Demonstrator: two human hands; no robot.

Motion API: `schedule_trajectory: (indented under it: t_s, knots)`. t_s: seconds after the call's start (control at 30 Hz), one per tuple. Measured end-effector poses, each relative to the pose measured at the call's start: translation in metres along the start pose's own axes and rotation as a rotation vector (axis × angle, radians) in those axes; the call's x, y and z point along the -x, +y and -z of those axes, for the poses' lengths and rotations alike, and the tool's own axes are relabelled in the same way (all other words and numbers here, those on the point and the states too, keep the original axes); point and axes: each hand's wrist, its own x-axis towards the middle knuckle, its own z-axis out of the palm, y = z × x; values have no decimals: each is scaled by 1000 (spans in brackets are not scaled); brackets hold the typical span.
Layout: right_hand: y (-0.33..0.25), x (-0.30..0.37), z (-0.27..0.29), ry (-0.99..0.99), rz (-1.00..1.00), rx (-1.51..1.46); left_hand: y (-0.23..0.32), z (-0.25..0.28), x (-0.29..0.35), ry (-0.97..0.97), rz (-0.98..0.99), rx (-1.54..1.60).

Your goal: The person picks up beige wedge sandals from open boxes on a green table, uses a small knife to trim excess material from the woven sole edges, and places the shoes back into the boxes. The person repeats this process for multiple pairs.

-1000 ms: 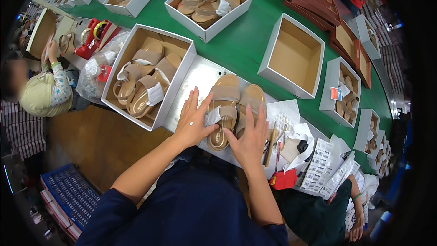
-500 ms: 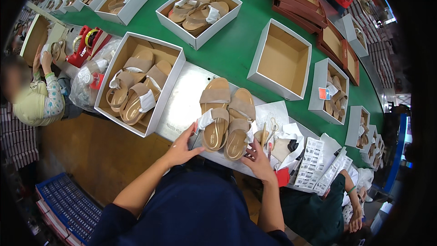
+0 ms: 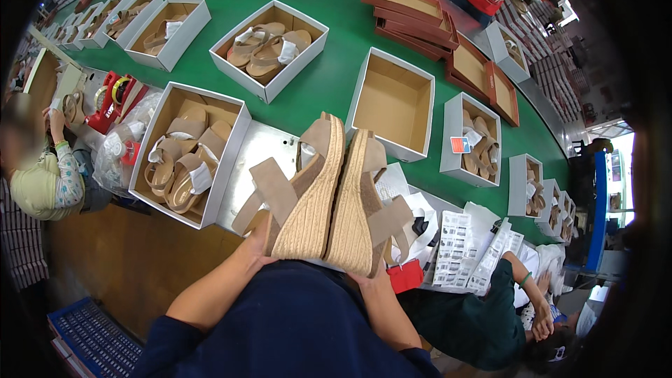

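Close in front of my body I hold up a pair of taupe wedge sandals with braided, rope-like wedges, side by side with their wedges turned inward. My left hand (image 3: 259,243) grips the heel end of the left wedge sandal (image 3: 311,199), its fingers mostly hidden by the straps. The right wedge sandal (image 3: 358,213) is held at its heel by my right hand (image 3: 374,278), which is largely covered by the shoe. To the left, an open white shoebox (image 3: 241,133) contains more taupe sandals. An open box (image 3: 392,91) with a bare tan inside stands beyond the right sandal.
Several boxed sandals line the green table (image 3: 294,126). Stacked brown box lids (image 3: 413,17) lie at the back. Label sheets (image 3: 453,245) and a red item (image 3: 404,276) sit at right. A co-worker (image 3: 49,175) is at left; another person's arm (image 3: 535,297) shows at right.
Both sandals have been lifted off the metal surface and turned from soles-down to wedges facing each other. My hands have closed round their heel ends. The view has shifted slightly.
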Motion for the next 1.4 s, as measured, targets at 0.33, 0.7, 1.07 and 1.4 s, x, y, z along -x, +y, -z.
schedule_trajectory:
  t_s: [0.33,0.7,1.07,1.4]
  knots:
    - [-2,8,-10,-55,-23,178,11,-54,30,-49,-31,37]
    - [-7,21,-10,-25,22,331,8,-20,54,-62,-27,-40]
    - [-13,29,-21,-93,49,458,35,-55,83,-147,-137,-131]
    - [-33,43,-68,-289,58,797,85,-98,99,-80,-110,-601]
